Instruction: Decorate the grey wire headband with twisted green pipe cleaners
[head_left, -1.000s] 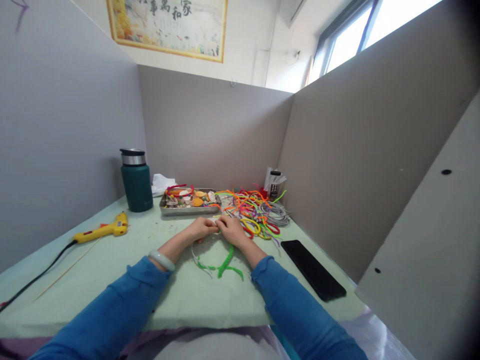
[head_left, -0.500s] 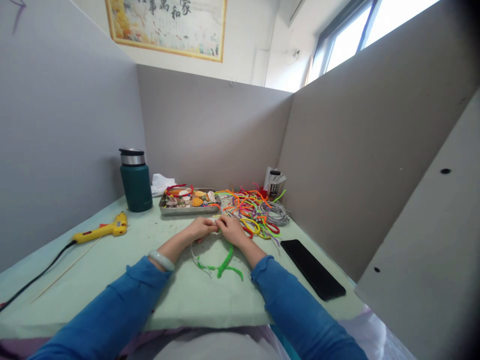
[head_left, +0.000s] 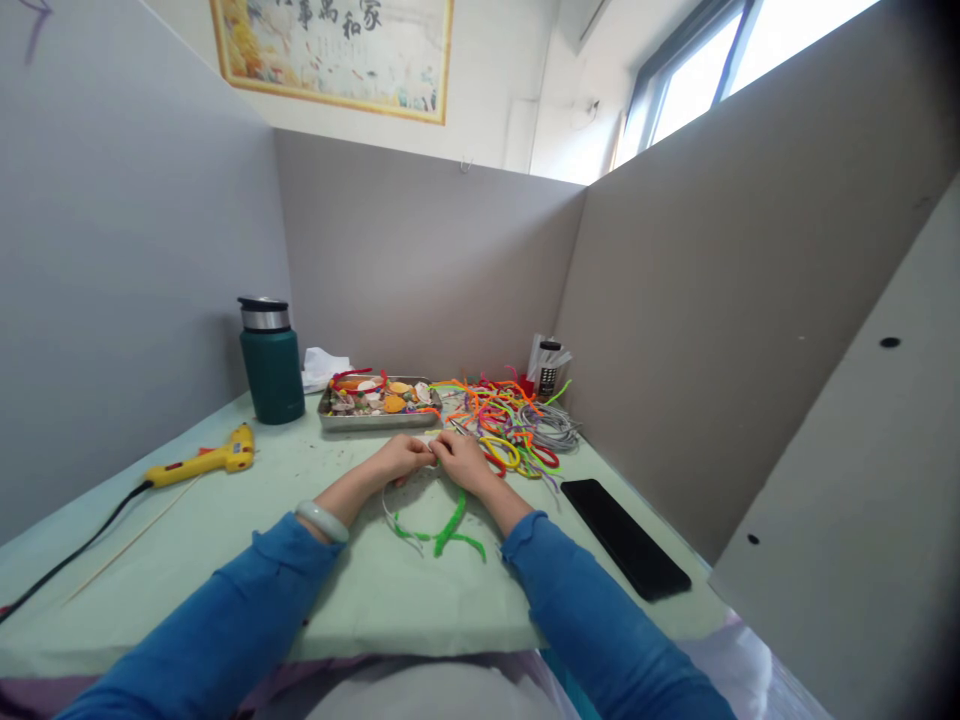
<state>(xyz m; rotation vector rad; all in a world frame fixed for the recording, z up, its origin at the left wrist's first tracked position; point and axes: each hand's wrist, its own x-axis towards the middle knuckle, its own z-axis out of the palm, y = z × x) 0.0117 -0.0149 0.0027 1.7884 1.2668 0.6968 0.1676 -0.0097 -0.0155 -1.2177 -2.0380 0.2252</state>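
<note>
My left hand (head_left: pixel 403 458) and my right hand (head_left: pixel 460 460) meet over the middle of the table, fingertips pinched together. Between them they grip a looped thin wire (head_left: pixel 387 508), pale grey, partly wrapped in green pipe cleaner (head_left: pixel 450 524). The loop's lower side hangs towards me, with green ends sticking out and touching or just above the cloth. My fingers hide the exact spot being pinched. Just beyond my right hand lies a heap of coloured pipe cleaners (head_left: pixel 491 408).
A metal tray (head_left: pixel 382 422) of shells and small pieces stands behind my hands. To the left are a green bottle (head_left: pixel 271 375), a yellow glue gun (head_left: pixel 202 463) and a thin stick (head_left: pixel 135 538). A black phone (head_left: pixel 625 538) lies right. Grey partitions (head_left: pixel 427 250) enclose the table.
</note>
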